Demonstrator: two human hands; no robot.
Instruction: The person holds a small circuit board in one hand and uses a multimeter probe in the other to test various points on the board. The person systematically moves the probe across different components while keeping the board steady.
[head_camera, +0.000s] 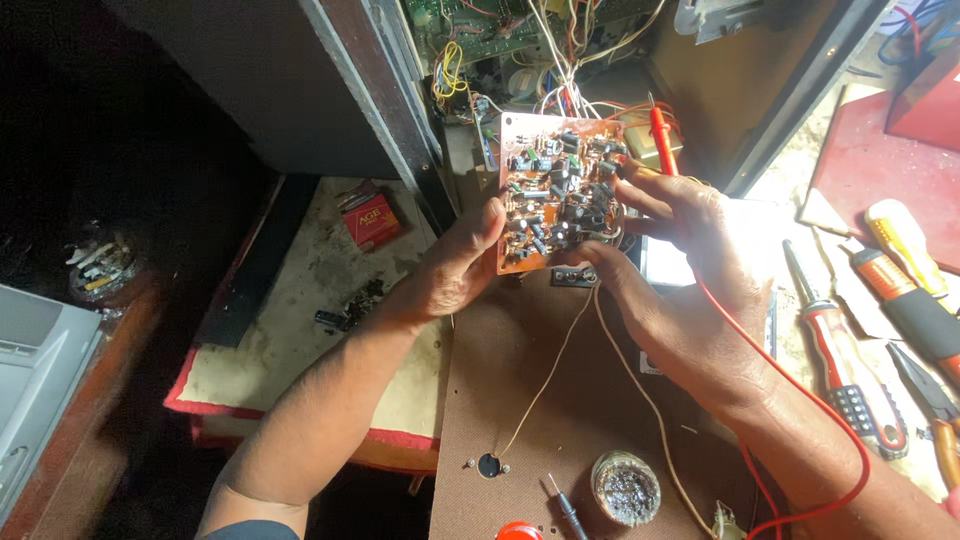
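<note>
At the far left, a grey plastic case (35, 365) sits at the edge of a wooden ledge. A small red box (371, 220) lies on the stained mat (300, 330), with a dark heap of small parts (350, 305) just beside it.

The left hand (450, 270) grips the left edge of the circuit board (555, 190), thumb on the component face. The board is held upright above the brown panel (530, 400), in front of the open cabinet with its bundle of wires (560, 60).

The right hand (690, 250) holds the right edge of the board, fingers curled around it, and also clasps a red probe (662, 140) whose red lead (800, 400) runs down over the wrist. Thin pale wires (560, 350) hang from the board to the panel.

On the panel lie a black probe (566, 507) and a round tin (626, 488) of dark paste. At the right, a red-handled screwdriver (850, 370) and further handled tools (915, 290) rest on the bench.
</note>
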